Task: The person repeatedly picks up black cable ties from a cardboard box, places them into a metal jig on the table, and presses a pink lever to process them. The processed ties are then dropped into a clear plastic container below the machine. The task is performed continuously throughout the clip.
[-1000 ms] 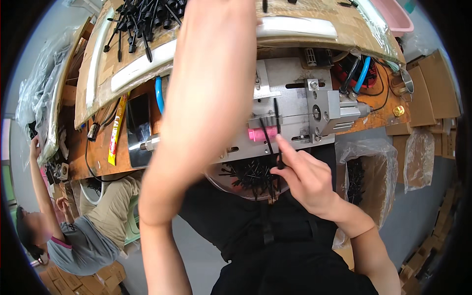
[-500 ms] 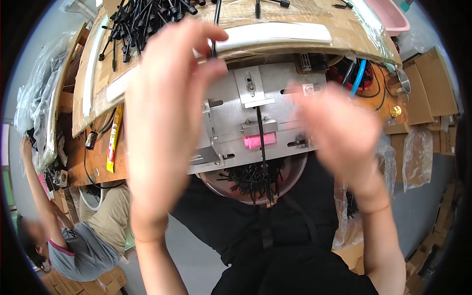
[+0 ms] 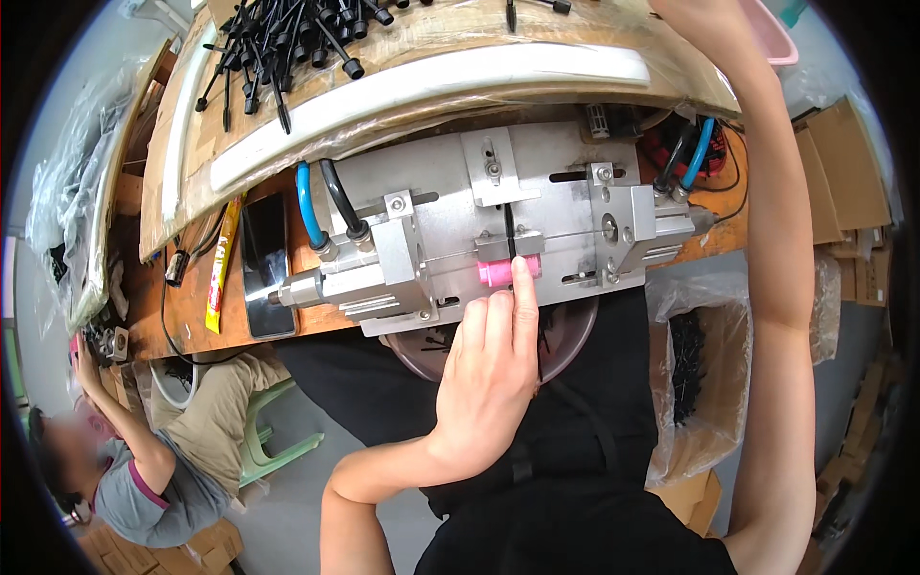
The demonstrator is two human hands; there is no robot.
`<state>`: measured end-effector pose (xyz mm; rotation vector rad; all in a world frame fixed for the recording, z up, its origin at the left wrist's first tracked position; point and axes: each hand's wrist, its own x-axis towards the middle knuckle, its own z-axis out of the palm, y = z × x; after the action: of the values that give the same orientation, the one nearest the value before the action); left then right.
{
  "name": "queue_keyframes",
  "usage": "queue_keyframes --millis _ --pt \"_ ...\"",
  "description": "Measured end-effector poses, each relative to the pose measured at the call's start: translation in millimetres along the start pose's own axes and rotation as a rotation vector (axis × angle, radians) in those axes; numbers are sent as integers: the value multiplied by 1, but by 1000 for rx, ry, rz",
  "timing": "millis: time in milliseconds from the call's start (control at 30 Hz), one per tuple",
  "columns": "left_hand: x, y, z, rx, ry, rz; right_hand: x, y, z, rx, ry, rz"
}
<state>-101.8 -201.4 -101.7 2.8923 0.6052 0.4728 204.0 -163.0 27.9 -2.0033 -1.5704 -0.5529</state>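
Observation:
My left hand (image 3: 492, 374) lies over a thin black rod (image 3: 510, 220) on the metal fixture. Its index finger is stretched out, with the tip on the rod just at a pink roll (image 3: 495, 271); the thumb is hidden. The rod runs down from a slotted bracket (image 3: 493, 169), across a small metal block (image 3: 494, 249), and under my hand. Far up at the right my right hand (image 3: 704, 24) is over the cardboard-topped surface, its fingers mostly out of the picture. A pink bowl (image 3: 407, 356) with black rods sits below the fixture's front edge, partly covered.
Metal clamp units (image 3: 379, 273) with blue and black hoses flank the fixture. A heap of black rod-like parts (image 3: 297, 38) lies on the cardboard (image 3: 575, 101). A phone (image 3: 265, 264) and yellow packet (image 3: 223, 259) lie at left. Another person (image 3: 158, 489) sits lower left.
My left hand has come down from above the cardboard onto the rod, and the dark rod near its fingers is gone. My right hand has moved from beside the fixture to the far top right.

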Motion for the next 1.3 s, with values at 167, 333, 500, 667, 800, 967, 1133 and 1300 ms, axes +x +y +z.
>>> queue_keyframes --millis 167,333,500,667,800,967,1133,1300 --pt "6 5 -9 -76 -33 41 -19 -14 -47 -117 35 142" --pt "87 -24 -55 55 312 143 -19 -6 -9 -73 -161 -123" --pt "218 -81 -54 -62 428 232 -4 -36 -19 -280 -358 75" --pt "216 -73 -76 -65 264 55 -21 12 -26 -110 -324 -137" --pt "201 -93 -97 -65 96 55 -30 17 -32 58 -290 0" --pt "235 -67 -87 -190 -20 143 -35 37 -15 -40 -106 -63" --pt "218 -91 -78 -208 257 372 -35 27 -10 -12 -66 -8" --pt "157 -92 -94 -288 139 256 -33 6 1 -9 -29 -53"
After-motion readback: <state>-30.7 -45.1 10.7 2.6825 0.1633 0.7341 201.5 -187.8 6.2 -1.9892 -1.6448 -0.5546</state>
